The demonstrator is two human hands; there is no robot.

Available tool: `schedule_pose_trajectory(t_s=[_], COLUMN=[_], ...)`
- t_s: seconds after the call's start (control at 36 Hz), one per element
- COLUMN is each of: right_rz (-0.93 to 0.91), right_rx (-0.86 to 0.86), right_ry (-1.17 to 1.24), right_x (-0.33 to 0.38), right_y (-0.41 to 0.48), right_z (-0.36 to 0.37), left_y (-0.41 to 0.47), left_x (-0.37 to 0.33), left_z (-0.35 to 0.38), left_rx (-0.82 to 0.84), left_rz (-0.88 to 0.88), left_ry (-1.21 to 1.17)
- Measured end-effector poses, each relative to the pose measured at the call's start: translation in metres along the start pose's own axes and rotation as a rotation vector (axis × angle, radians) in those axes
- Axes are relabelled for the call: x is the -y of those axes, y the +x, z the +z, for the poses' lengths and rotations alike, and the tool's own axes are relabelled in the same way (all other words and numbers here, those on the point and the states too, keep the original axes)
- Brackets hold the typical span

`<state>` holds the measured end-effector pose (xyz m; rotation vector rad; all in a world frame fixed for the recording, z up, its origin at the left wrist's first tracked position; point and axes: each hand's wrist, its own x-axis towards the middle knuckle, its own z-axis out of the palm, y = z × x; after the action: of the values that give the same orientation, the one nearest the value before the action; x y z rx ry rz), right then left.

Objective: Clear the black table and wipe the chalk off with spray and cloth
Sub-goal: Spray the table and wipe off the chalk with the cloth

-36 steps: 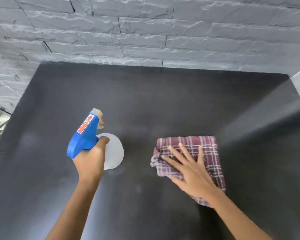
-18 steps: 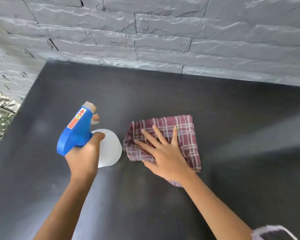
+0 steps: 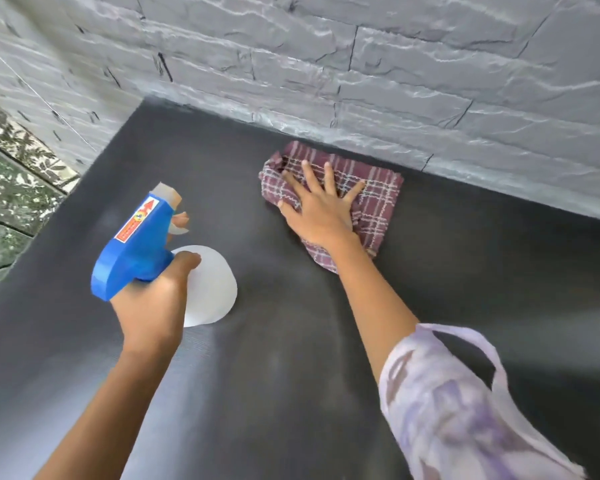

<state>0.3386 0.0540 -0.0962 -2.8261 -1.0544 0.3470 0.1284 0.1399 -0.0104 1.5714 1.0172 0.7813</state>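
Cloth [image 3: 378, 199], maroon plaid crossed with pale lines, lies bunched on the black desk [image 3: 326, 382] close to its far edge, just beside the grey stone-look wall [image 3: 395, 81]. The right grip [image 3: 321, 209], a bare hand, lies flat on top of it with fingers straight and spread wide, the palm pressing down. Plaid fabric shows beyond the fingertips on the wall side and trails out from under the wrist toward the near side. The left grip [image 3: 153, 306] is curled tight round the neck of a spray bottle [image 3: 136, 251], well apart from the cloth and nearer the desk's left edge. Its thumb wraps over the top of the round white body, and one fingertip shows in front at the trigger. The bottle's blue trigger head carries a red-and-white label with an arrow, and its pale nozzle tip points away toward the far left. Whether the white body touches the desk or hangs above it cannot be told from this angle. Faint pale haze marks the dark surface near the bottle and across the near middle; whether it is chalk or glare is unclear. A loose lilac patterned sleeve [image 3: 465, 410] covers the right upper arm at the lower right. Leaf-patterned floor [image 3: 7, 188] shows past the desk's left edge.
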Motion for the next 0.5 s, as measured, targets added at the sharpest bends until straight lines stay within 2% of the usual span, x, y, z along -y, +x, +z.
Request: schedule_pose_trajectory(t_s=[0.14, 0.22, 0.28, 0.42, 0.5], right_rz=[-0.393, -0.452, -0.357, 0.065, 0.143], right_rx=[0.042, 0.017, 0.003, -0.029, -0.014], right_ry=[-0.091, -0.078, -0.067, -0.004, 0.013], right_x=[0.039, 0.018, -0.001, -0.004, 0.029], right_y=[-0.051, -0.078, -0.076, -0.007, 0.033], right_z=[0.02, 0.023, 0.02, 0.007, 0.003], left_y=[0.008, 0.016, 0.022, 0.036, 0.042], left_x=[0.007, 0.012, 0.014, 0.015, 0.017], left_z=[-0.01, -0.019, -0.025, -0.039, -0.045], left_rx=[-0.044, -0.089, -0.086, -0.103, -0.126], left_rz=[0.019, -0.002, 0.014, 0.022, -0.003], left_ry=[-0.036, -0.062, -0.069, -0.077, -0.094])
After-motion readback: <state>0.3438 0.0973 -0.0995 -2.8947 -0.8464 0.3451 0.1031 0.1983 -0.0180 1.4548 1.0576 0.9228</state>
